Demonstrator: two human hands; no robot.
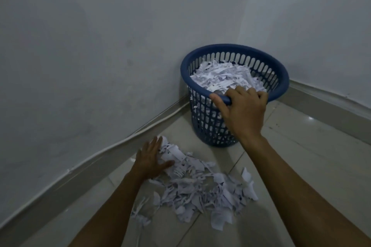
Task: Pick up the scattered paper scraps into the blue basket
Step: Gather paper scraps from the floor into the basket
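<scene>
Right hand (244, 110) grips blue basket (281, 88) rim; left hand (150, 158), fingers straight, presses paper scraps (200, 188) at seven o'clock of basket.

Two walls (100, 46) met in a corner at far centre, closing the floor (301, 146) on its left and far sides. The basket (234, 56) stood in that corner, close to both skirtings, so little room showed behind it. Its mouth lay open from above, though scraps filled it nearly to the rim; the right hand (244, 110) gripped the near rim and covered that part of the edge. A scrap pile (200, 186) spread across the near floor between the two forearms. The left hand (151, 158) lay flat at the pile's far left edge. Bare tile stretched to the right of basket and pile, unobstructed.
</scene>
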